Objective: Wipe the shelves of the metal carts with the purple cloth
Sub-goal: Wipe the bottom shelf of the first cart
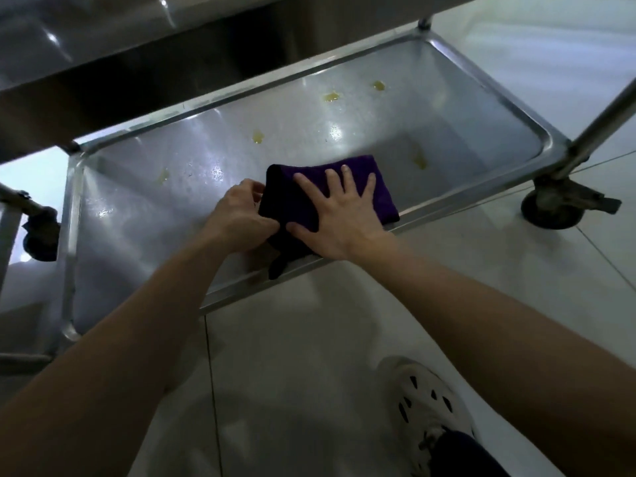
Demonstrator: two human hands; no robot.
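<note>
The folded purple cloth (382, 187) lies on the bottom shelf (144, 215) of a metal cart, against the shelf's near rim, with one corner hanging over it. My right hand (339, 218) lies flat on top of the cloth with its fingers spread. My left hand (241, 216) pinches the cloth's left edge between thumb and fingers. Several yellowish stains (332, 96) dot the shelf's far and middle parts, and the metal looks wet in patches.
The cart's upper shelf (103, 63) overhangs the far left of the view. A cart post (599, 122) and a caster wheel (550, 208) stand at the right, another wheel (39, 232) at the left. White floor tiles (309, 373) and my shoe (426, 407) are below.
</note>
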